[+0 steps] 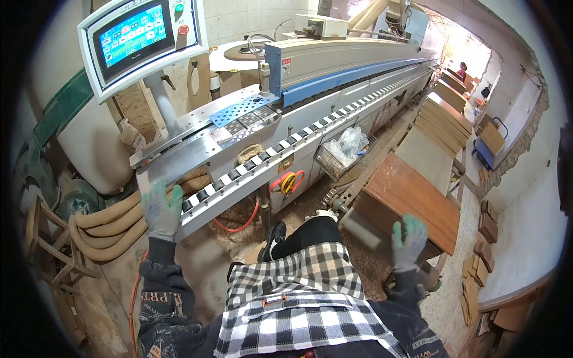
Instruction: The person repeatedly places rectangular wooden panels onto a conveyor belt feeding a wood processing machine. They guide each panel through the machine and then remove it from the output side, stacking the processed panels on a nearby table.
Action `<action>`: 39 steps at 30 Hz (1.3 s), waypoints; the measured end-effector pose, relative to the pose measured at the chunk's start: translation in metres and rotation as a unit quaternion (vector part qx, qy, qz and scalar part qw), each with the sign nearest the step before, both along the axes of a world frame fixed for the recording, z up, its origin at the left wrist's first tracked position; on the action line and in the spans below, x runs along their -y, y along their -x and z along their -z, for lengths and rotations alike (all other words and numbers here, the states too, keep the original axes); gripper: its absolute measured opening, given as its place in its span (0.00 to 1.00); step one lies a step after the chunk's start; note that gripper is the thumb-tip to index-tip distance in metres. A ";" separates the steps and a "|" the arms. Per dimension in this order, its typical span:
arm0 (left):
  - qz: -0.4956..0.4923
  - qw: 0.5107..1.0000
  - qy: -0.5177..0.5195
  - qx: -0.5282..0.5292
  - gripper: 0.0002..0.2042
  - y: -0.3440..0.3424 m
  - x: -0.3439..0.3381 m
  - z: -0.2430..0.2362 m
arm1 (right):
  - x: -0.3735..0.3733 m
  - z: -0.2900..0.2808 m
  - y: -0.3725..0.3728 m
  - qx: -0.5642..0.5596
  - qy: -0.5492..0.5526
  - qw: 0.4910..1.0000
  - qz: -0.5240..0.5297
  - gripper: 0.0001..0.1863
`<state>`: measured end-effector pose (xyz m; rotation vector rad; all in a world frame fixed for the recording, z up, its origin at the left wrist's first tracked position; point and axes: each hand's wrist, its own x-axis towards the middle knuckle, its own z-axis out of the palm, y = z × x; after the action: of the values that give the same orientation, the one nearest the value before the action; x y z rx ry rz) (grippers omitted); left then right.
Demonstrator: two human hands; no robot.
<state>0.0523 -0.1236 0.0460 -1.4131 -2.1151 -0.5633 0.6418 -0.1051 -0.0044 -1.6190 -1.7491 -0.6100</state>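
My left hand [162, 210], in a grey glove with green fingertips, has its fingers extended by the near end of the roller rail [267, 156]. Whether it touches the metal there I cannot tell. That rail, lined with black and white rollers, runs along the front of a long grey and blue woodworking machine [334, 59]. On my other side, my right hand [410, 243] wears the same kind of glove. Its fingers are apart and hold nothing, close to the right part of a reddish-brown wooden board [415, 200] lying on top of a low stand.
A control screen [136, 37] with buttons stands at upper left. Ribbed hoses [110, 224] curl below it. A wire basket [340, 161] with clear plastic hangs on the machine. Board stacks [440, 122] line the right side, with a blue trolley [486, 152] beyond. Far back is another person [462, 71].
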 end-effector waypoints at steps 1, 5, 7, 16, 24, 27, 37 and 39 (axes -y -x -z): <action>-0.007 0.994 -0.066 -0.091 0.22 0.001 0.000 -0.001 | 0.007 0.005 0.010 -0.055 -0.013 0.998 -0.033 0.16; 0.017 0.998 -0.048 -0.032 0.22 0.009 -0.010 0.013 | 0.000 0.038 -0.003 -0.732 0.146 0.655 -0.117 0.28; 0.010 0.999 0.026 0.040 0.17 0.017 -0.010 0.016 | -0.006 0.043 -0.021 -0.816 0.098 0.563 -0.090 0.38; 0.022 0.998 -0.025 0.050 0.14 0.029 -0.022 0.024 | -0.012 0.064 -0.067 -0.879 0.016 0.461 -0.117 0.26; 0.073 0.983 -0.078 0.149 0.18 0.054 -0.034 0.045 | -0.003 0.055 -0.038 -0.870 0.021 0.433 -0.236 0.13; 0.118 0.976 -0.134 0.126 0.17 0.068 -0.028 0.054 | -0.001 0.044 -0.003 -0.860 0.172 0.390 -0.281 0.12; 0.384 0.893 -0.051 0.229 0.34 -0.049 0.043 -0.010 | -0.047 -0.008 0.198 -0.713 0.421 0.337 -0.447 0.16; 0.281 0.954 0.056 0.087 0.36 -0.070 0.077 -0.015 | -0.053 -0.012 0.238 -0.676 0.477 0.341 -0.447 0.19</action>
<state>0.1220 -0.2004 0.0612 -2.1199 -1.8798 -0.8156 0.4036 -0.0521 0.0077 -0.5856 -1.0019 2.0679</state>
